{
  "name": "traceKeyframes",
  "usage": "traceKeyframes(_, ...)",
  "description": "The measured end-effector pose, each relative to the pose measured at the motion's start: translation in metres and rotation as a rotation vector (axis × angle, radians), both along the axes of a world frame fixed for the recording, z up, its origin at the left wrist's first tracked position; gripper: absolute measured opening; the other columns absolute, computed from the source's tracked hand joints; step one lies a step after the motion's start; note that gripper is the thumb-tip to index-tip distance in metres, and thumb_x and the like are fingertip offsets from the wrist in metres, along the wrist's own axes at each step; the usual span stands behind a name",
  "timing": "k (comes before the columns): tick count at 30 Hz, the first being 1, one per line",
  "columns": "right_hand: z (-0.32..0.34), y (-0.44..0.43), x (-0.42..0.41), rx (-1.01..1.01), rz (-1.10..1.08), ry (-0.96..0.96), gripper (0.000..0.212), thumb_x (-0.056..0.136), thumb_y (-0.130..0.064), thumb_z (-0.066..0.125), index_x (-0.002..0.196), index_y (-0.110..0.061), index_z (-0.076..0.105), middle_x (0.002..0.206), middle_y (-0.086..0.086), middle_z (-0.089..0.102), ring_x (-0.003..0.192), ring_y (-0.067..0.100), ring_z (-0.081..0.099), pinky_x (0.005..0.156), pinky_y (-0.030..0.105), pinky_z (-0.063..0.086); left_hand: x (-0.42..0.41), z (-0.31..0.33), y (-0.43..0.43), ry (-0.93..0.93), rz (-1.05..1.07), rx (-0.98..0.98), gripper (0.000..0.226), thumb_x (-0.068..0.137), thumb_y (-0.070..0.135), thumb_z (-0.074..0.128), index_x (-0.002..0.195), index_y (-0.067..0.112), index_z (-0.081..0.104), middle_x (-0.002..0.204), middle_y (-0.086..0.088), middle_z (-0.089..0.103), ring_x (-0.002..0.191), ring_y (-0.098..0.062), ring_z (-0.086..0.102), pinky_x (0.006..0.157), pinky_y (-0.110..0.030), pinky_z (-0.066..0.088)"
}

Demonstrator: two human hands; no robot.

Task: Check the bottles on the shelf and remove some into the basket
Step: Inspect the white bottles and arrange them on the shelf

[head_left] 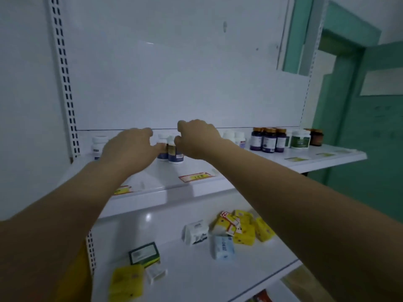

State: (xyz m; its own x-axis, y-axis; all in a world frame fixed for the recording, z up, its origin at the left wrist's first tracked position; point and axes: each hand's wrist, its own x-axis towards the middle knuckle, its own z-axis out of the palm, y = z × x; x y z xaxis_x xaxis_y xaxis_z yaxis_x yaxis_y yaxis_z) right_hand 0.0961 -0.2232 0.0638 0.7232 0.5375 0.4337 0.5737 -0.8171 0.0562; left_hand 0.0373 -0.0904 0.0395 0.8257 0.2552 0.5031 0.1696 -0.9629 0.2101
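Note:
Both my arms reach to the upper white shelf (pixel 239 171). Between my hands stand two white-capped bottles with blue and gold labels (pixel 174 151). My left hand (pixel 130 147) touches the left bottle with its thumb, fingers curled toward it. My right hand (pixel 196 138) curls its fingers at the right bottle's cap. A white bottle (pixel 98 144) stands at the far left, partly hidden behind my left hand. White bottles (pixel 234 136) show behind my right wrist. Dark purple bottles with gold caps (pixel 268 139), a green-labelled white bottle (pixel 301 139) and a brown jar (pixel 316 137) stand to the right. No basket is in view.
Price tags (pixel 195 177) lie along the upper shelf's front edge. The lower shelf (pixel 185 269) carries yellow boxes (pixel 246 232), a pale blue pack (pixel 223 247), a white pack (pixel 195 232) and a dark green box (pixel 144 252). A green door (pixel 370 138) is at the right.

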Motion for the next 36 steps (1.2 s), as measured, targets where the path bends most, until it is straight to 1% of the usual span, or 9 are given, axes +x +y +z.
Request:
traceKeyframes(3, -0.006, -0.033, 0.016, 0.029, -0.018, 0.086, 0.036, 0.096, -0.027, 0.039, 0.127, -0.011, 0.047, 0.121, 0.012, 0.056, 0.106, 0.029, 0.053, 0.078, 0.033, 0.039, 0.014, -0.011, -0.026, 0.055, 0.01, 0.003, 0.051, 0.091, 0.052, 0.043, 0.127, 0.016, 0.051, 0.124, -0.012, 0.055, 0.11, -0.029, 0.052, 0.086, -0.037, 0.045)
traceKeyframes(7, -0.019, -0.032, 0.032, 0.103, 0.024, 0.166, 0.036, 0.096, -0.027, 0.04, 0.128, -0.011, 0.047, 0.123, 0.013, 0.055, 0.105, 0.029, 0.055, 0.079, 0.033, 0.043, 0.016, -0.019, -0.016, 0.076, 0.091, 0.028, 0.056, 0.091, 0.054, 0.042, 0.132, 0.016, 0.046, 0.13, -0.011, 0.052, 0.115, -0.028, 0.051, 0.088, -0.038, 0.044)
traceKeyframes(13, -0.029, 0.02, 0.038, 0.123, 0.131, 0.22, 0.035, 0.095, -0.026, 0.041, 0.126, -0.01, 0.048, 0.122, 0.013, 0.054, 0.096, 0.028, 0.051, 0.078, 0.032, 0.042, -0.014, -0.027, 0.033, 0.131, 0.226, 0.053, 0.053, 0.091, 0.053, 0.042, 0.13, 0.017, 0.047, 0.125, -0.009, 0.054, 0.11, -0.028, 0.053, 0.085, -0.036, 0.044)
traceKeyframes(17, -0.028, 0.063, 0.03, 0.106, 0.253, 0.225, 0.039, 0.096, -0.029, 0.041, 0.13, -0.011, 0.046, 0.122, 0.012, 0.056, 0.105, 0.028, 0.054, 0.082, 0.034, 0.044, -0.036, -0.024, 0.07, 0.176, 0.336, 0.056, 0.054, 0.093, 0.053, 0.041, 0.133, 0.016, 0.044, 0.13, -0.01, 0.052, 0.114, -0.028, 0.051, 0.09, -0.037, 0.042)
traceKeyframes(22, -0.028, 0.104, 0.031, 0.09, 0.333, 0.211, 0.039, 0.096, -0.029, 0.041, 0.13, -0.01, 0.046, 0.122, 0.013, 0.057, 0.105, 0.028, 0.055, 0.086, 0.037, 0.047, -0.039, -0.028, 0.094, 0.227, 0.415, 0.084, 0.056, 0.093, 0.054, 0.038, 0.135, 0.017, 0.041, 0.132, -0.008, 0.049, 0.117, -0.027, 0.049, 0.091, -0.037, 0.04)
traceKeyframes(25, -0.026, 0.124, 0.04, 0.077, 0.36, 0.158, 0.038, 0.096, -0.028, 0.041, 0.129, -0.01, 0.047, 0.123, 0.013, 0.057, 0.109, 0.029, 0.054, 0.091, 0.04, 0.047, -0.032, -0.035, 0.102, 0.244, 0.418, 0.072, 0.052, 0.093, 0.054, 0.038, 0.13, 0.018, 0.045, 0.125, -0.008, 0.053, 0.111, -0.026, 0.051, 0.09, -0.036, 0.043)
traceKeyframes(27, -0.023, 0.137, 0.045, 0.077, 0.377, 0.11, 0.036, 0.096, -0.027, 0.041, 0.126, -0.009, 0.049, 0.12, 0.013, 0.058, 0.109, 0.029, 0.052, 0.09, 0.039, 0.046, -0.027, -0.041, 0.108, 0.235, 0.43, 0.075, 0.051, 0.093, 0.054, 0.038, 0.128, 0.018, 0.046, 0.123, -0.008, 0.054, 0.111, -0.026, 0.051, 0.09, -0.036, 0.043)
traceKeyframes(29, -0.019, 0.149, 0.049, 0.058, 0.401, 0.061, 0.036, 0.096, -0.027, 0.04, 0.125, -0.009, 0.05, 0.119, 0.012, 0.058, 0.109, 0.029, 0.051, 0.089, 0.038, 0.043, -0.024, -0.046, 0.111, 0.245, 0.442, 0.088, 0.05, 0.093, 0.054, 0.038, 0.128, 0.018, 0.046, 0.124, -0.007, 0.053, 0.111, -0.026, 0.051, 0.09, -0.036, 0.042)
traceKeyframes(36, -0.02, 0.194, 0.06, -0.088, 0.39, -0.034, 0.04, 0.1, -0.033, 0.032, 0.131, -0.012, 0.048, 0.124, 0.011, 0.057, 0.115, 0.029, 0.048, 0.098, 0.042, 0.032, -0.011, -0.058, 0.123, 0.28, 0.438, 0.085, 0.049, 0.095, 0.053, 0.035, 0.129, 0.019, 0.044, 0.125, -0.005, 0.053, 0.112, -0.024, 0.051, 0.091, -0.035, 0.041)
